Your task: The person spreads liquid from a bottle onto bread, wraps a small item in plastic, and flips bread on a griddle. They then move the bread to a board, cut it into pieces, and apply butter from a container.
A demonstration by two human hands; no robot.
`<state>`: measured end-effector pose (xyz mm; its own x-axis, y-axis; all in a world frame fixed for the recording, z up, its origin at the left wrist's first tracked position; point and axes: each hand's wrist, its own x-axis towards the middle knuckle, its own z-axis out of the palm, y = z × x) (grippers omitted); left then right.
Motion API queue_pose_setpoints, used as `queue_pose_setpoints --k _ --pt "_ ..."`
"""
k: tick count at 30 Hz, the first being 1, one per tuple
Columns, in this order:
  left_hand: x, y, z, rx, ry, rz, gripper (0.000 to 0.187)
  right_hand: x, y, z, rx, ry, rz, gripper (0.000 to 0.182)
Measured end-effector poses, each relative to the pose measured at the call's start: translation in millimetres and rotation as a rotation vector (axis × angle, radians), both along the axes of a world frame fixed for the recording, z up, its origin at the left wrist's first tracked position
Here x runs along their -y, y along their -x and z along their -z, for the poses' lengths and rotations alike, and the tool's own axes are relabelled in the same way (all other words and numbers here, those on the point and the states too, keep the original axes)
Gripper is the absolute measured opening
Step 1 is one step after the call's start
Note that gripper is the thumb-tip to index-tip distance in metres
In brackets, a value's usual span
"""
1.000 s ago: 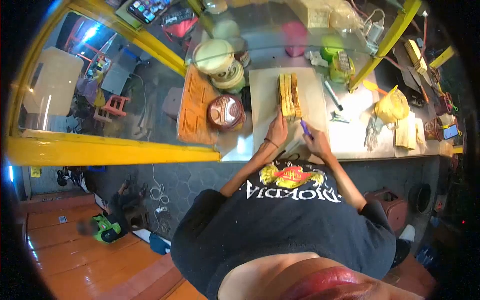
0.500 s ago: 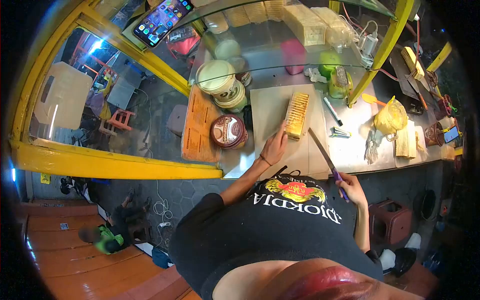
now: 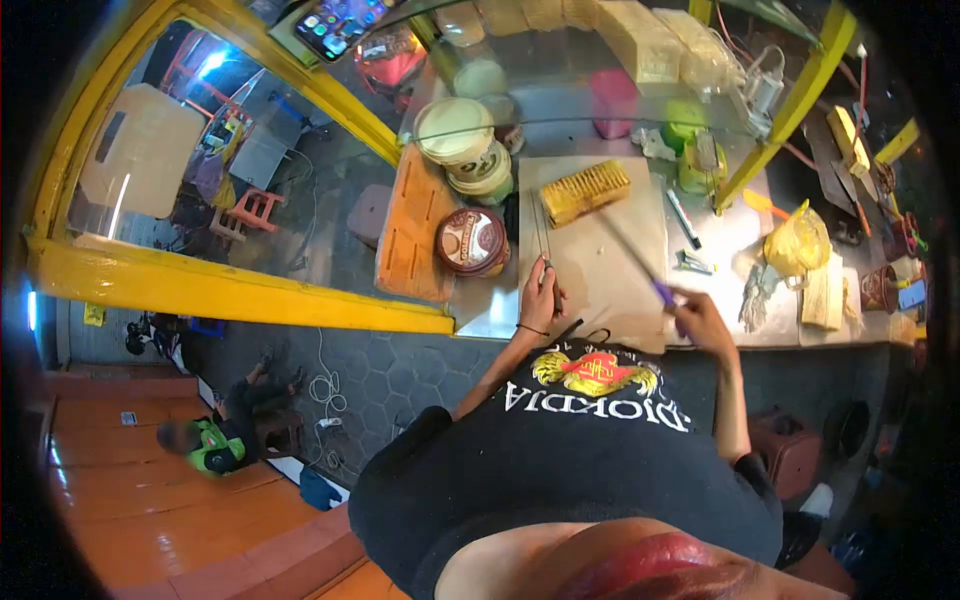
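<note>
A grilled loaf of bread (image 3: 585,193) with browned ridges lies crosswise on a sheet of brown paper (image 3: 610,290). My right hand (image 3: 702,320) is closed round the purple handle of a knife (image 3: 638,254), whose blurred blade points up and left to the loaf's near edge. My left hand (image 3: 540,295) is closed on a slim, long metal utensil (image 3: 541,225), perhaps tongs or a fork, which points away from me at the paper's left side. Its tip end lies just left of the loaf.
A brown-lidded tub (image 3: 471,241) and stacked white tubs (image 3: 455,132) stand left of the paper. To the right are a marker (image 3: 684,219), a small tube (image 3: 696,262) and a yellow container (image 3: 796,243). A glass shelf and yellow posts (image 3: 785,105) frame the counter. A person (image 3: 215,442) sits at lower left.
The loaf has turned from lengthwise to crosswise. My left hand has left the loaf, drawn back, and now holds the slim utensil. The knife blade has moved up to the loaf.
</note>
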<state>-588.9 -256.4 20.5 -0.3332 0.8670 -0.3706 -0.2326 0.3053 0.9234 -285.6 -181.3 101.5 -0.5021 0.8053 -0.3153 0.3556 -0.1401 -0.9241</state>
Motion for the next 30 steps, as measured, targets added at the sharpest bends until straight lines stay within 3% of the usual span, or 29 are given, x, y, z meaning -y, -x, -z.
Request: queue_pose_setpoints --k 1,2,4,6,8,13,16,17,20,26,30 --pt "4 11 63 -0.677 -0.366 0.26 0.057 -13 -7 3 0.126 -0.033 0.03 0.035" --pt "6 2 53 -0.659 -0.347 0.294 0.057 -24 -7 17 0.116 -0.079 0.158 0.034" --pt "2 -23 12 0.204 -0.04 0.208 0.071 -50 -5 39 0.05 -0.156 0.26 0.038" --pt "-1 -28 14 0.045 -0.022 0.319 0.079 -65 4 59 0.129 -0.269 0.268 0.041" --pt "-6 -27 13 0.0 -0.027 0.34 0.077 -63 9 48 0.342 -0.501 -0.014 0.042" --pt "-18 23 -7 -0.189 0.127 0.428 0.071 -37 13 32 0.37 -0.456 0.041 0.04" --pt "-22 54 -22 -0.311 0.076 0.449 0.065 -35 19 42 0.329 -0.389 0.163 0.04" --pt "-24 58 -28 -0.308 0.077 0.453 0.065 -34 23 46 0.297 -0.374 0.237 0.04" --pt "-26 59 -34 -0.331 0.103 0.495 0.065 -13 48 20 0.431 -0.417 0.137 0.039" --pt "-9 32 23 -0.227 -0.009 0.393 0.062 1 36 22 0.421 -0.41 0.204 0.036" --pt "12 8 36 -0.07 -0.061 0.307 0.065 7 40 11 0.482 -0.4 0.177 0.033"
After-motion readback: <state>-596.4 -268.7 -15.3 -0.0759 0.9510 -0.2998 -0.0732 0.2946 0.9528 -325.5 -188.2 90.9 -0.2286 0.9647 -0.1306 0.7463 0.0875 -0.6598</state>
